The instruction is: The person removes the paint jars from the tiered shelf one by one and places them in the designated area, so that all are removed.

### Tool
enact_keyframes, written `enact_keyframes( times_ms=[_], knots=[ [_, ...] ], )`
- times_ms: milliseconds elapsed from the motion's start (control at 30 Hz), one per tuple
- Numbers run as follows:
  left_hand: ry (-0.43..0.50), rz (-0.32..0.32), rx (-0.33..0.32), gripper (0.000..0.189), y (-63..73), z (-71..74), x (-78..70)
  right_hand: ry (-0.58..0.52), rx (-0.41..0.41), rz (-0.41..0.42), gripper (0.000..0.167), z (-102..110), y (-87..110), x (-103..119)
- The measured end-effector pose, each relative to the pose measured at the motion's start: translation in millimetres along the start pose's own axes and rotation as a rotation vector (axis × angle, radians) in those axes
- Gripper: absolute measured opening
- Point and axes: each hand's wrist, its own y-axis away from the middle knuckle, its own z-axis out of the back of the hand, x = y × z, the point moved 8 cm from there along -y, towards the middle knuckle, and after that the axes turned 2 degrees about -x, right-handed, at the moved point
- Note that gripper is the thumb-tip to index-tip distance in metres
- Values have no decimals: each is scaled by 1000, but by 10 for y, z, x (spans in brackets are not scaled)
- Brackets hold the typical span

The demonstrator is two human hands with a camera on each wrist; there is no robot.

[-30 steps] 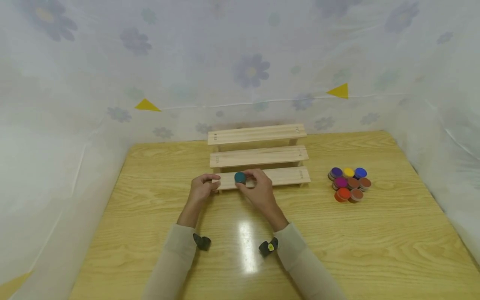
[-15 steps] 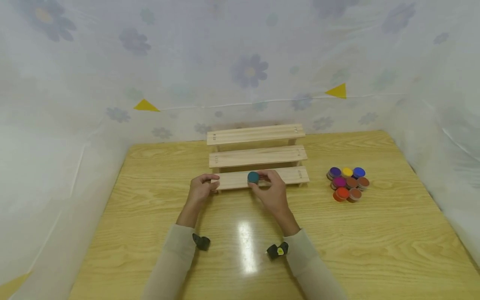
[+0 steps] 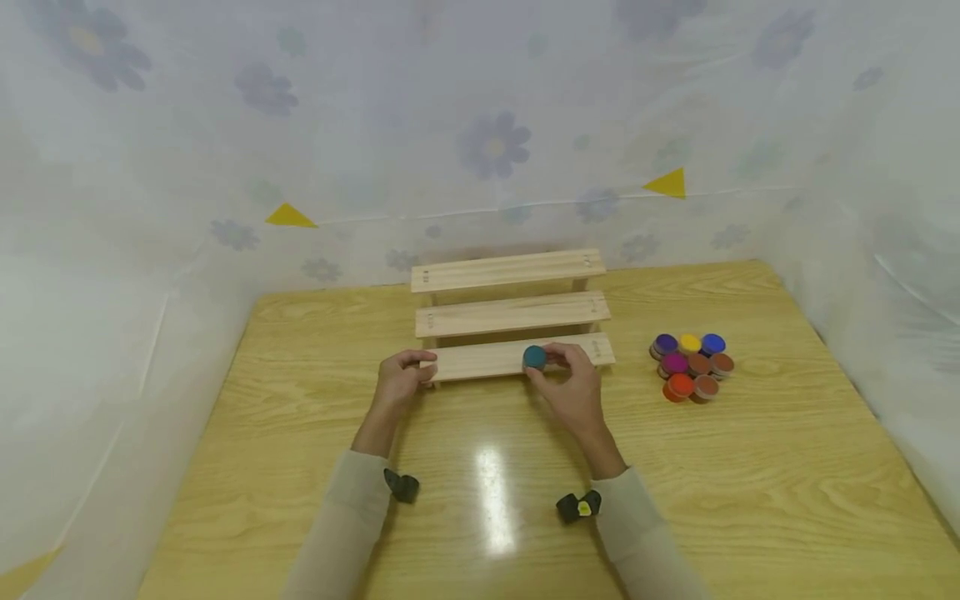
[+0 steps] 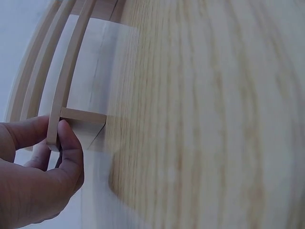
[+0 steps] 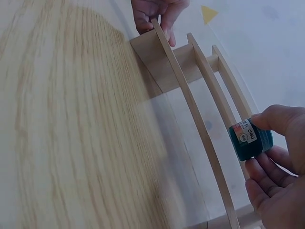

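Observation:
A small teal paint jar [image 3: 534,358] is pinched between the thumb and fingers of my right hand [image 3: 576,393]. In the right wrist view the jar [image 5: 244,143] shows a printed label and overlaps the upper planks of the three-tier wooden shelf. My left hand [image 3: 397,387] grips the left end of the shelf's lowest plank [image 3: 476,362]. Seen from the left wrist, thumb and fingers of that hand [image 4: 43,176] close around the plank end beside its support. In the head view the jar is over the lowest plank, right of its middle.
Several paint jars stand grouped on the table right of the shelf, including a yellow one [image 3: 690,343], a red one [image 3: 679,387] and a magenta one [image 3: 673,364]. The middle plank [image 3: 513,314] and top plank [image 3: 510,270] rise behind, near the flowered curtain [image 3: 360,142].
My right hand has carried the teal jar rightward along the lowest plank, from left of its middle to right of it. The left hand has kept its grip on the plank end.

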Motion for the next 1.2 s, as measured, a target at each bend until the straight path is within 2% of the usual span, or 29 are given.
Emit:
enact_keyframes(
  times_ms=[567, 767, 1200],
  knots=[
    [6, 1, 2, 24, -11, 1, 11, 52, -82, -44, 35, 350, 22, -174],
    [0, -1, -5, 24, 2, 1, -6, 68, -133, -42, 37, 520, 37, -224],
    [0, 1, 1, 25, -17, 7, 28, 92, -171, -122, 41, 863, 80, -408]
  ],
)
